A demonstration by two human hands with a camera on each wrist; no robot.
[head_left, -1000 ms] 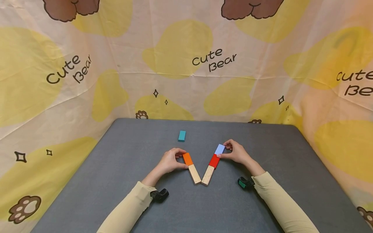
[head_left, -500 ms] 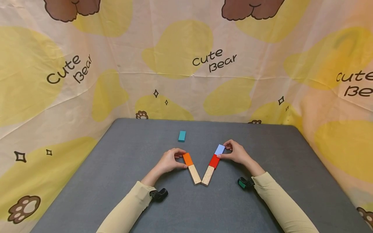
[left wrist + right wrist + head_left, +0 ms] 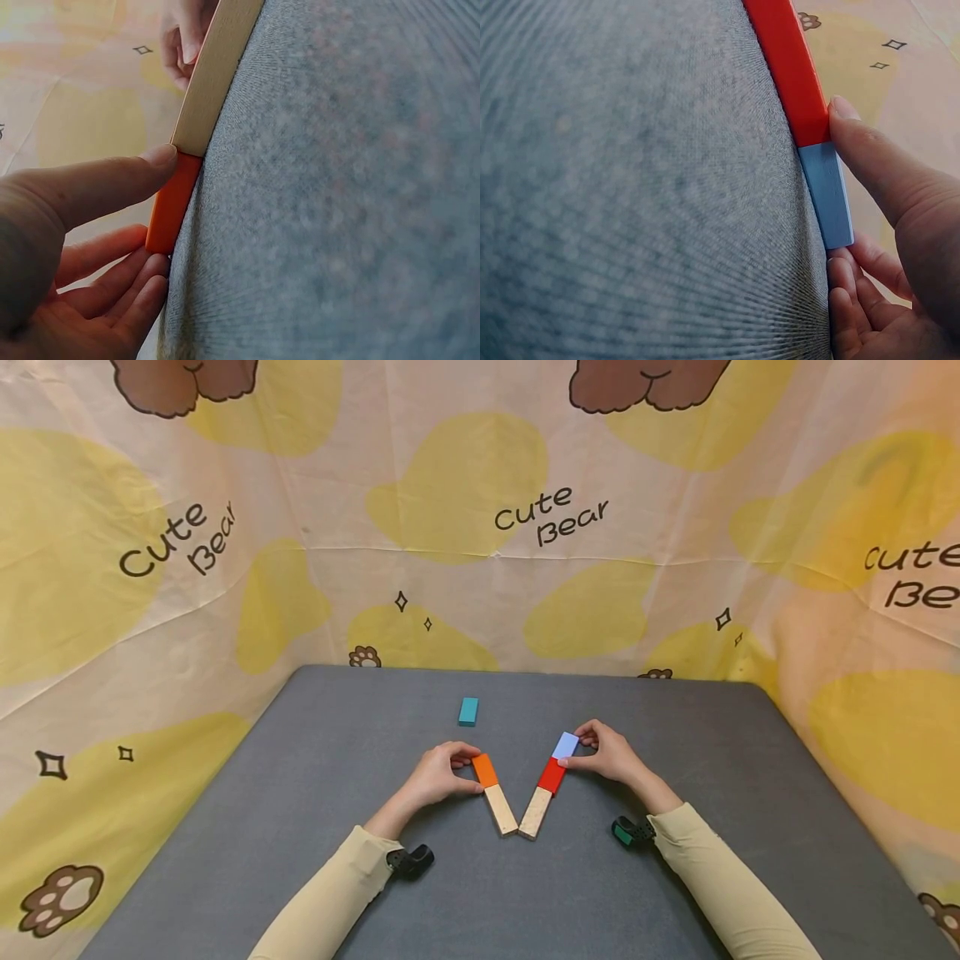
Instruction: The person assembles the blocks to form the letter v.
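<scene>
My left hand (image 3: 435, 774) pinches an orange block (image 3: 485, 771) lengthwise, thumb at its near end and fingers at the far end. That block meets the end of a plain wooden block (image 3: 502, 811). On the other side, my right hand (image 3: 609, 752) holds a light blue block (image 3: 566, 745) between thumb and fingers. In the right wrist view the thumb also touches a red block (image 3: 793, 75) where it meets the blue one. Below the red block lies a second wooden block (image 3: 536, 813). The two rows form a V on the table, wooden ends together at the bottom.
A teal block (image 3: 468, 712) lies apart, beyond the V and a little left of it. The grey tabletop (image 3: 360, 710) ends at a patterned cloth (image 3: 465, 527) at the back and sides. A black band (image 3: 410, 862) is on the left wrist, another (image 3: 633, 832) on the right.
The orange block's far end has shifted very slightly to the right under my left hand. My right hand and the other blocks look the same.
</scene>
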